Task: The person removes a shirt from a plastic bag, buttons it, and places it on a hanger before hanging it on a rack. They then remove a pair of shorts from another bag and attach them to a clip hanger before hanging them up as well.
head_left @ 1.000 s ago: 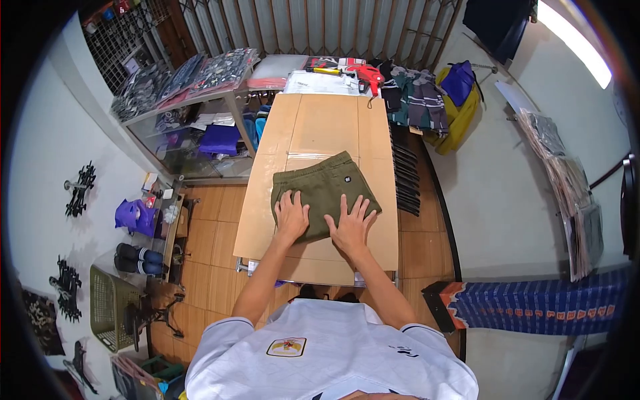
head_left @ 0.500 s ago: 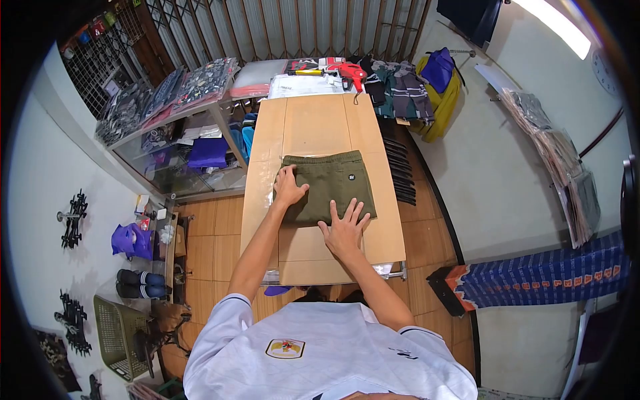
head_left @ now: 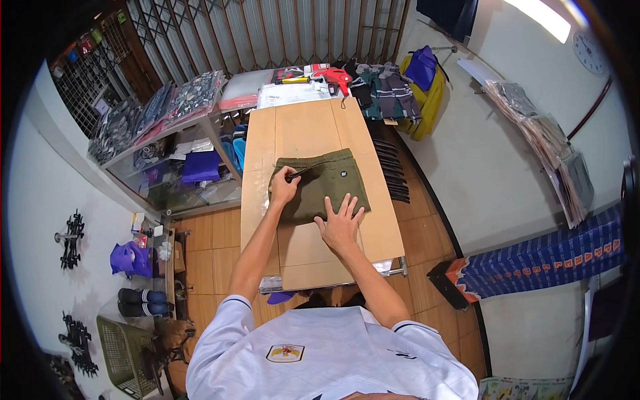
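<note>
Folded olive-green shorts [head_left: 325,181] with a gathered elastic waistband and a small round dark badge lie on a cardboard-covered table [head_left: 303,127]. My left hand [head_left: 285,189] is at their upper left, fingers closed in a pinch on the waistband's top layer. That layer is raised a little, with a dark gap showing beneath it. Spread flat, my right hand [head_left: 340,225] presses on the lower right part of the shorts.
Beyond the table's far end are white papers [head_left: 293,94] and a red tape dispenser [head_left: 338,77]. To the left stands a glass display case [head_left: 193,160] topped with packed garments. Dark hangers [head_left: 390,170] hang along the right side.
My left hand has gone from resting on the shorts to pinching the waistband and lifting its upper layer. My right hand stays flat on the cloth. The whole view has shifted slightly.
</note>
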Demonstrator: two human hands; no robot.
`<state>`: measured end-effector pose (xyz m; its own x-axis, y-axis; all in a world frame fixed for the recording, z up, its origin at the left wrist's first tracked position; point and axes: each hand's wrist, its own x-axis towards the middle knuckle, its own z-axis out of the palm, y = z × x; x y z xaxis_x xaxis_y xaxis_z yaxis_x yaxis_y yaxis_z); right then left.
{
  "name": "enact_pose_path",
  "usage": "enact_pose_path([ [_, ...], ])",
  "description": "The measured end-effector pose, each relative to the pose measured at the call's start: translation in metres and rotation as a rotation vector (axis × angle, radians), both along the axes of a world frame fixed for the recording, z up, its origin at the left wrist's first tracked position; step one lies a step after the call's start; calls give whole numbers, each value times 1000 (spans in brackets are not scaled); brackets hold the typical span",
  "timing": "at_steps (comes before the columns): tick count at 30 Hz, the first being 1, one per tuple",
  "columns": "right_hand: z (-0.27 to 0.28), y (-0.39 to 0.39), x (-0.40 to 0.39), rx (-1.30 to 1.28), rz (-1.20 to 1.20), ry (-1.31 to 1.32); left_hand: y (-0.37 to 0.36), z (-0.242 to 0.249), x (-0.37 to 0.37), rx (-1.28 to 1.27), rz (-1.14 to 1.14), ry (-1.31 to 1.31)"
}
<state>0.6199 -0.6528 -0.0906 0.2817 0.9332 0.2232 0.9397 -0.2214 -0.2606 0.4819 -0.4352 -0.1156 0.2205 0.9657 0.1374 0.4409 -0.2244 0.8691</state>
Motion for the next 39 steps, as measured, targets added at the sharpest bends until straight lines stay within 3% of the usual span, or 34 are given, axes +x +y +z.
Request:
enact_pose_path([
  [8,7,15,3,-18,-9,75,-86,56,-20,161,-150,-191],
  [9,22,12,3,-81,-19,139,-97,59,-25,168,-165,-202],
  [12,-15,-1,34,100,86,368,-133,78,-42,87,-214,-219],
  [17,42,-97,44,-62,-161,429,-191,95,-74,-25,-331,-79],
  [20,7,-139,62,290,-157,274,-215,111,-94,-109,-517,82],
  [22,13,-147,70,354,-239,479,-222,116,-102,-167,-664,154],
  [23,16,-151,72,386,-281,582,-222,121,-104,-353,-741,219],
  [27,41,-136,66,387,-245,556,-221,102,-88,-296,-641,79],
  [30,45,-110,44,372,-109,446,-222,80,-65,181,-339,153],
  [32,33,-94,31,301,3,337,-225,65,-55,225,-287,304],
  [34,35,-85,10,100,-11,187,-236,51,-42,307,-154,489],
  [36,28,-84,3,-37,-10,78,-241,23,-39,280,-166,613],
  [39,7,-84,6,-141,6,14,-245,19,-37,308,-142,655],
])
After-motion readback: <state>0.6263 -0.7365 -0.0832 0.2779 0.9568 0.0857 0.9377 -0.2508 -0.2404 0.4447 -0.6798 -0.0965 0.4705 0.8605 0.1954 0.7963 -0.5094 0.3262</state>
